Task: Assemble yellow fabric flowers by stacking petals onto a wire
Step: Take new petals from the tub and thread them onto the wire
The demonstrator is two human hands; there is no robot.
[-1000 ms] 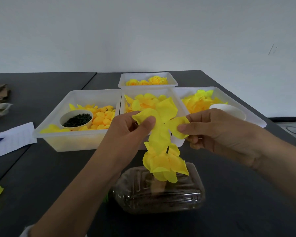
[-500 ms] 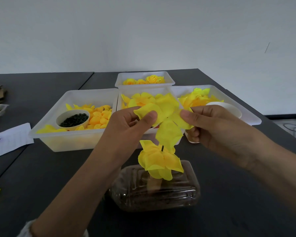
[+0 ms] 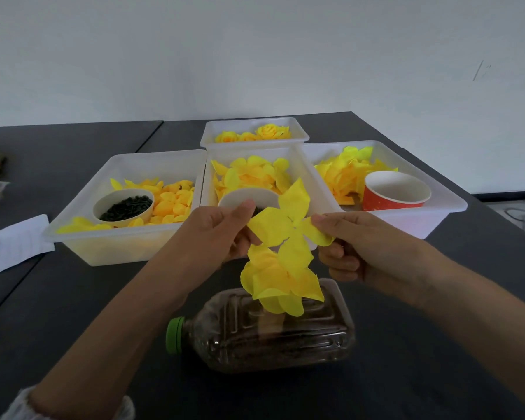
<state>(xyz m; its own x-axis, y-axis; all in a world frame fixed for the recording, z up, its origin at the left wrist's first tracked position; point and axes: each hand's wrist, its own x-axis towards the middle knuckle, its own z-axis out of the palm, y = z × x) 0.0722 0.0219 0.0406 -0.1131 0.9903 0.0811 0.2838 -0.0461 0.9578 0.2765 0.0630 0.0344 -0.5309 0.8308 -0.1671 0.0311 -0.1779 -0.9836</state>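
Yellow four-lobed petal piece (image 3: 288,228) stretched flat btwn my hands: left hand (image 3: 225,234) pinches one lobe, right hand (image 3: 355,247) pinches the opposite, prob. to keep its centre hole open above the stacked petals (image 3: 281,283) over the plastic bottle (image 3: 270,331).

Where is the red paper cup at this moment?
In the head view, the red paper cup stands in the right-hand tray, beside yellow petals.
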